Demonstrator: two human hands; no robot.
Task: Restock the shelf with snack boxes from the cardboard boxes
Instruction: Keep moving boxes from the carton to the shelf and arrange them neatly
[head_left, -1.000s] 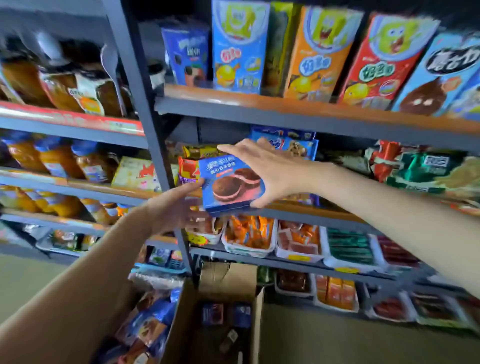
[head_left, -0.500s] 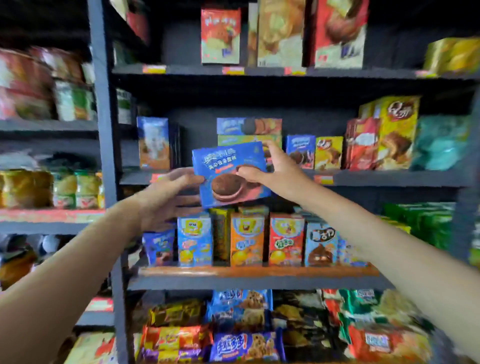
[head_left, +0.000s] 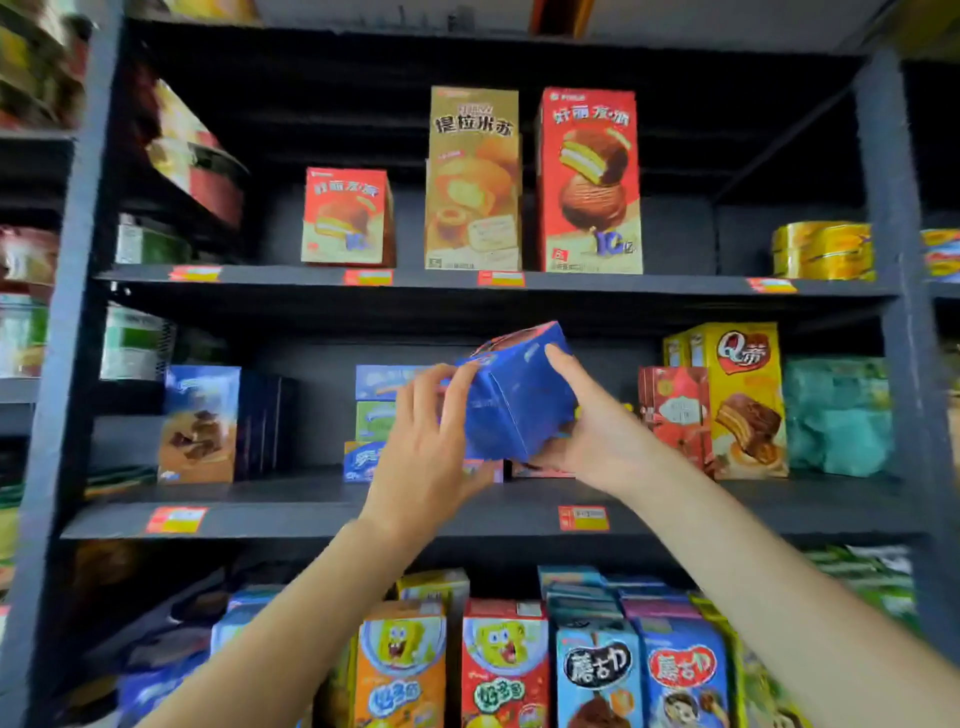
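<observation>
Dark metal shelving (head_left: 332, 512) fills the view, its boards edged with orange price tags. Above the middle board, both hands hold a tilted blue snack box (head_left: 511, 395). The left hand (head_left: 431, 452) has its fingers curled round the box's left side; the right hand (head_left: 597, 431) cups the lower right corner, one finger laid along the box's upper edge. Behind the box, partly hidden, lies a stack of flat blue and green boxes (head_left: 376, 415). Left of the box stands a blue and brown box (head_left: 200, 423); right of it, a yellow box (head_left: 745, 395). Above it, three cake boxes, the tallest red (head_left: 589, 182). Below it, cartoon cartons (head_left: 400, 665).
</observation>
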